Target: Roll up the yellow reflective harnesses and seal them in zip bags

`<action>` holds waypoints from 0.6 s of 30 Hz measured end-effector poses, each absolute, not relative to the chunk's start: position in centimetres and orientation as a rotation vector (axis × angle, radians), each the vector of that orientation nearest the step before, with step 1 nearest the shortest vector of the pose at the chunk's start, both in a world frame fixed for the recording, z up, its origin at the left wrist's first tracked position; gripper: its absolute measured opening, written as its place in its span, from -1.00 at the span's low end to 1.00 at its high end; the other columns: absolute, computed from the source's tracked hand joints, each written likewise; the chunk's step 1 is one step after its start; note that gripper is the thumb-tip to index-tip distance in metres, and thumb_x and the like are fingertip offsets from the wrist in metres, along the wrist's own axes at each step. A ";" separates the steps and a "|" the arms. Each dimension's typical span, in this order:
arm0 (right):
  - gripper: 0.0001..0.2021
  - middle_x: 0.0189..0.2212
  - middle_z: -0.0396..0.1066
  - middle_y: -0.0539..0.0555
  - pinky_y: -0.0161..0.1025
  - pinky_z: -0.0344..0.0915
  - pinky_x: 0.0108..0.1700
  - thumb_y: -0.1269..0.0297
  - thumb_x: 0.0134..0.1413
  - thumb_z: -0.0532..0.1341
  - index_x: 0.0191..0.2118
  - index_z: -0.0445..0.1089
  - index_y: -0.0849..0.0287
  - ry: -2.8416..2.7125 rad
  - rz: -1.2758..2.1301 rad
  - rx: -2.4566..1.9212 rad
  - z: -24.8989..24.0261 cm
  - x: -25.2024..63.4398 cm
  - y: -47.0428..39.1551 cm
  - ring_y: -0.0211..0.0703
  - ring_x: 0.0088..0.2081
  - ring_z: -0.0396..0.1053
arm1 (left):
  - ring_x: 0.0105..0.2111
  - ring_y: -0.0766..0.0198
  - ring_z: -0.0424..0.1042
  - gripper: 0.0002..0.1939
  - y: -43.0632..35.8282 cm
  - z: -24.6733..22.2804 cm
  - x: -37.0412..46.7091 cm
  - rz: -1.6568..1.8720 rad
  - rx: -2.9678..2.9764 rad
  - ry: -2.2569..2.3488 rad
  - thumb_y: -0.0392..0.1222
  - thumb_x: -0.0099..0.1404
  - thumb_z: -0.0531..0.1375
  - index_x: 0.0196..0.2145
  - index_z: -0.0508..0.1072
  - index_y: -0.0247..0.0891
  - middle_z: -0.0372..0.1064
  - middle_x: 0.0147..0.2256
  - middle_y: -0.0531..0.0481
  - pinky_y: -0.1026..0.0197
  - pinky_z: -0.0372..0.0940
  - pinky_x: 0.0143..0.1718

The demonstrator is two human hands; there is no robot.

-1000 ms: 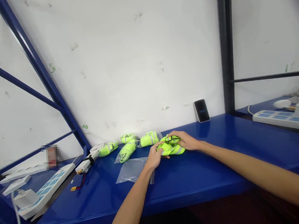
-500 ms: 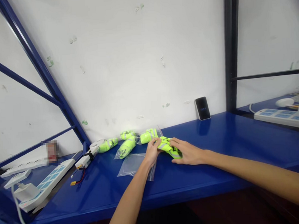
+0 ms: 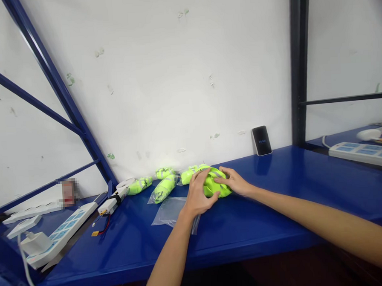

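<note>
Between both hands, just above the blue table, is a bundled fluorescent yellow reflective vest with grey strips. My left hand curves around its left side, thumb at the front. From the right, my right hand grips its upper edge with thumb and fingers. A flat clear plastic bag lies under and left of my left wrist, partly covered by it. Behind the hands, a rolled yellow vest rests near the wall; farther left lies another rolled vest in a clear bag.
More yellow rolls lie along the wall. A white battery pack with wires and power strips are at the left. A small black-screened clock leans on the wall. Another power strip sits beyond the dark right post.
The vest has turned and been gathered into a rounder bundle. My left hand has opened wider around its side, and my right hand has shifted up to its top edge.
</note>
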State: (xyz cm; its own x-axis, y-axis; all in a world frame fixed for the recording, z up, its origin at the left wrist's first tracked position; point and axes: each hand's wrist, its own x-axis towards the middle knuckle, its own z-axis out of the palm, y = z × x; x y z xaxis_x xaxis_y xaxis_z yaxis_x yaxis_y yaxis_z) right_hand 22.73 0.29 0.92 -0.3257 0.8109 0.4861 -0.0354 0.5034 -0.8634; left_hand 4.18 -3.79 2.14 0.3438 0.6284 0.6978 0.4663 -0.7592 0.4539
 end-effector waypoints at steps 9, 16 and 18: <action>-0.60 -0.25 0.40 0.04 -0.23 0.30 -0.18 0.00 -0.01 0.29 -0.14 0.35 0.18 -1.684 1.148 -0.590 3.1 21.3 0.3 -0.08 -0.19 0.36 | 0.33 -0.28 -0.28 0.15 -3.7 2.2 3.2 1.224 2.694 1.233 0.07 -0.14 0.43 0.32 -0.03 -0.10 -0.24 0.35 -0.23 -0.30 -0.26 0.24; -0.73 -0.49 0.27 -0.07 -0.30 0.11 -0.39 0.03 0.07 0.22 -0.39 0.23 0.13 -1.958 0.466 -0.774 3.4 18.7 0.8 -0.23 -0.46 0.16 | 0.24 -0.15 0.07 0.00 -2.4 0.7 1.9 1.321 2.444 1.258 -0.26 -0.08 0.32 0.30 0.02 -0.19 0.07 0.26 -0.22 -0.15 -0.02 0.22; -0.75 -0.53 0.25 -0.08 -0.29 0.05 -0.42 0.06 0.05 0.23 -0.39 0.21 0.11 -1.988 0.300 -0.816 3.0 18.2 0.7 -0.24 -0.50 0.13 | 0.19 -0.16 0.15 -0.01 -2.3 0.7 1.7 1.323 2.403 1.283 -0.28 -0.10 0.32 0.28 0.06 -0.18 0.16 0.21 -0.21 -0.14 0.00 0.21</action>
State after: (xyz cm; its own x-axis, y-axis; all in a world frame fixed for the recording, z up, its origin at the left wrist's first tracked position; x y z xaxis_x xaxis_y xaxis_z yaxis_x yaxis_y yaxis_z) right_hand 18.23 0.68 2.99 -0.3426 0.6531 0.6754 0.4248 0.7489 -0.5087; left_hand 1.69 -2.28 0.67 0.2615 0.7197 0.6432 0.6208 -0.6356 0.4589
